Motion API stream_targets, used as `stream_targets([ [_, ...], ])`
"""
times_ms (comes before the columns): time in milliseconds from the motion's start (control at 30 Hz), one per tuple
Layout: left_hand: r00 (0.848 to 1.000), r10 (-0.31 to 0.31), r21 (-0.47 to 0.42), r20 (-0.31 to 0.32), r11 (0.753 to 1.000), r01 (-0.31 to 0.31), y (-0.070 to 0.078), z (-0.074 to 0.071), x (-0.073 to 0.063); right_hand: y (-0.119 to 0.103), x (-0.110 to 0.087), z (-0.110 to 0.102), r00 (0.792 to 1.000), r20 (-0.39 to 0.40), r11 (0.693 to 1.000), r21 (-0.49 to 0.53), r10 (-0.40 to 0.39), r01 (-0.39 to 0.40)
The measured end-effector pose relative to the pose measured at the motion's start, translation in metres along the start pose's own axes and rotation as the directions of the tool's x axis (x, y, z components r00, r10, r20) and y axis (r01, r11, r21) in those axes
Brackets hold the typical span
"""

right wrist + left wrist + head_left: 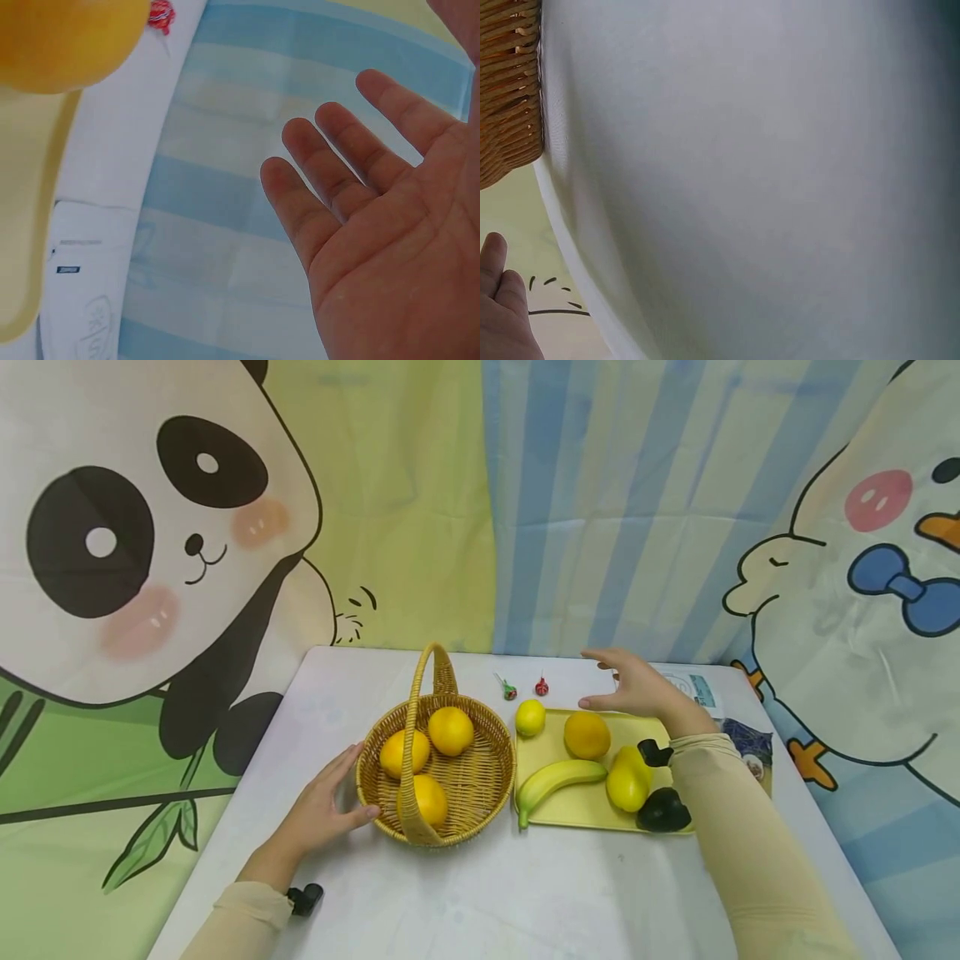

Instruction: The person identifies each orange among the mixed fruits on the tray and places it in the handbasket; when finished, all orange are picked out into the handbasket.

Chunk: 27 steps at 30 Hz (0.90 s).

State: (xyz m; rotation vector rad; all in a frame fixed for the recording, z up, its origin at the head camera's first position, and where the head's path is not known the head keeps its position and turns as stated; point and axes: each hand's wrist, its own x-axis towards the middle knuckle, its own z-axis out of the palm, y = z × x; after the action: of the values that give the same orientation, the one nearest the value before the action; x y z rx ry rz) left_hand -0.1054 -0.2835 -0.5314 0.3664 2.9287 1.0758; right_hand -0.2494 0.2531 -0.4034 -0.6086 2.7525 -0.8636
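A wicker basket point(487, 777) with an arched handle stands left of centre in the head view, with three orange fruits point(451, 731) inside. My left hand point(318, 806) is at the basket's left side, fingers spread; whether it touches the rim I cannot tell. Above the back edge of a yellow tray point(555, 810), my right hand point(637, 685) hovers with fingers extended and nothing in it. Nearest to it on the tray is an orange point(587, 735). A lemon point(530, 717), a banana point(558, 783), a yellow pear-shaped fruit point(628, 779) and a dark fruit point(663, 811) lie around it.
Two wrapped lollipops, one green point(509, 691) and one red point(542, 687), lie behind the tray. A white printed packet point(693, 687) and a dark blue packet point(750, 742) are at the right. A cartoon-printed curtain point(600, 527) hangs behind the white table point(525, 893).
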Motion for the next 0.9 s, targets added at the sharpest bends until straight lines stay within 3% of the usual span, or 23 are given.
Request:
stream_targets([
  [333,1.0,0.005,-0.003,-0.004,1.0,-0.005,-0.001,0.0,-0.001,0.019,0.005,0.011,0.991,0.092,0.995,-0.034,0.099,-0.097],
  [900,1.0,0.0,-0.003,-0.002,1.0,0.0,0.0,0.001,-0.001,0.031,0.012,0.026,0.965,0.223,0.986,-0.123,0.136,-0.111],
])
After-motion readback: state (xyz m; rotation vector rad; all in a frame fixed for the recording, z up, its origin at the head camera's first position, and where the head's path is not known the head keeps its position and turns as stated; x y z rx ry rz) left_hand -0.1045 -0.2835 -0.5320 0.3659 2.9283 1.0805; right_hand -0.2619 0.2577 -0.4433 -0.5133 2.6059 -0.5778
